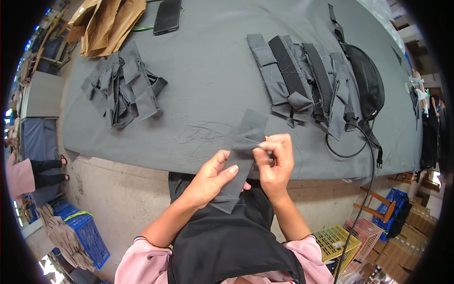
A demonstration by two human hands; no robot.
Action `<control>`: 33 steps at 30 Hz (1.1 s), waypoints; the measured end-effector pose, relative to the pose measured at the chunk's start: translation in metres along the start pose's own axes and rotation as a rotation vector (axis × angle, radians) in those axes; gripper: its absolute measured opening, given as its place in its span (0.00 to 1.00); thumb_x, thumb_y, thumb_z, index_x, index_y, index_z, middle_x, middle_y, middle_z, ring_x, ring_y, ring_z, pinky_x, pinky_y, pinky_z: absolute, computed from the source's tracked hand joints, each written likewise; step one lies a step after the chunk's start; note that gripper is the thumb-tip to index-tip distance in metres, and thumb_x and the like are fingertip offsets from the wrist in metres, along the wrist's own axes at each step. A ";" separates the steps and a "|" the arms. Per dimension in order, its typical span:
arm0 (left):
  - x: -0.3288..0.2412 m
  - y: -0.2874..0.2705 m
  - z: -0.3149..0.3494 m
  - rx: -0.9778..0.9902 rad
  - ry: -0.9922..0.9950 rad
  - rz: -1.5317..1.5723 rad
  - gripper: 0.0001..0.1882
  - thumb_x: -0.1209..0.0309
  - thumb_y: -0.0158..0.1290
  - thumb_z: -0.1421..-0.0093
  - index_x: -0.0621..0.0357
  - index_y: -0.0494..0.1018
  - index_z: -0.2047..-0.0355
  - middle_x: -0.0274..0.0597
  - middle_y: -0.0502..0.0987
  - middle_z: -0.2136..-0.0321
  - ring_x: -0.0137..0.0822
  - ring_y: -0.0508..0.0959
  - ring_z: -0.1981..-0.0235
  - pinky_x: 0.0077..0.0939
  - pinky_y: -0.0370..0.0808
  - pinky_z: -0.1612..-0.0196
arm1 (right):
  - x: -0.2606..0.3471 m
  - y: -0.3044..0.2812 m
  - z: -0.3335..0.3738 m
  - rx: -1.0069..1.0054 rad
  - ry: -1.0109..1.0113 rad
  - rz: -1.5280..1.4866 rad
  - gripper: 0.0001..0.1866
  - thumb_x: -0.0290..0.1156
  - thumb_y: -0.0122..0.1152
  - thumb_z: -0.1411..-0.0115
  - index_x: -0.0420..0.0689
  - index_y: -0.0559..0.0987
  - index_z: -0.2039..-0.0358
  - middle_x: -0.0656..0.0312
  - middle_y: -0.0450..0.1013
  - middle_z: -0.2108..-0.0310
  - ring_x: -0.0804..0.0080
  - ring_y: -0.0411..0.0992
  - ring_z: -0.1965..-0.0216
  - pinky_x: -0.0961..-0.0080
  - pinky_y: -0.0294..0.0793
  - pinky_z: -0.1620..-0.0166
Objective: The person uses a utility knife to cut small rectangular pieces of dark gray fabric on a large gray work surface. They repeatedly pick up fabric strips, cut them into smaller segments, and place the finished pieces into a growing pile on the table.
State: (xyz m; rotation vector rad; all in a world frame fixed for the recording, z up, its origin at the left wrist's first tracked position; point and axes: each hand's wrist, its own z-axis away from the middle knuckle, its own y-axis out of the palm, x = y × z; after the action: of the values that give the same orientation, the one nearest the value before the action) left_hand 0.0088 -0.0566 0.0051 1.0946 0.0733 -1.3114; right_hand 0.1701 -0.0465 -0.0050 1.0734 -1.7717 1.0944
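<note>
A dark grey fabric strip [242, 163] with folded, stitched sections is held up in front of my body at the table's near edge. My left hand [213, 180] is closed around its lower half, the thumb lying on top and fingers behind. At the strip's upper right edge my right hand [275, 161] is closed, fingertips against the fabric. Something small and dark shows within its curled fingers, too blurred to name. To the right lies a row of similar grey strips [279, 78], some with black bands. A looser pile of grey strips [124, 87] sits on the left.
Loose threads [208, 135] are scattered on the grey-covered table [203, 80]. Around it lie a brown paper bag [111, 28], a phone [168, 16] and a black waist bag [364, 80] beside a dark cable [366, 189]. Crates [336, 241] stand on the floor; a person [28, 177] is at left.
</note>
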 end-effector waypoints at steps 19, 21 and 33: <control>-0.013 -0.033 -0.015 -0.163 0.834 -1.081 0.19 0.58 0.61 0.50 0.65 0.73 0.73 0.42 0.73 0.53 0.49 0.63 0.44 0.43 0.61 0.44 | -0.005 -0.001 0.020 0.091 0.455 -0.226 0.12 0.25 0.59 0.42 0.40 0.71 0.58 0.64 0.69 0.68 0.81 0.68 0.73 0.83 0.69 0.71; -0.013 -0.038 -0.016 -0.151 0.807 -1.029 0.20 0.57 0.60 0.48 0.63 0.75 0.66 0.41 0.73 0.54 0.46 0.63 0.44 0.42 0.60 0.43 | 0.009 -0.014 0.025 0.182 0.264 0.022 0.14 0.22 0.62 0.46 0.40 0.72 0.59 0.61 0.70 0.68 0.77 0.69 0.72 0.80 0.70 0.73; -0.017 -0.037 -0.016 -0.103 0.754 -1.039 0.20 0.57 0.60 0.48 0.64 0.75 0.65 0.41 0.72 0.52 0.47 0.61 0.42 0.42 0.59 0.42 | 0.012 -0.016 0.013 0.216 -0.106 0.250 0.14 0.23 0.66 0.55 0.41 0.77 0.65 0.60 0.71 0.74 0.65 0.70 0.76 0.75 0.68 0.73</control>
State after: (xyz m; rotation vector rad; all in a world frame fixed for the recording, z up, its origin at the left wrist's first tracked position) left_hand -0.0183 -0.0283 -0.0152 1.4725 1.4066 -1.6535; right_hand 0.1786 -0.0660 0.0060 1.0726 -1.9438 1.4313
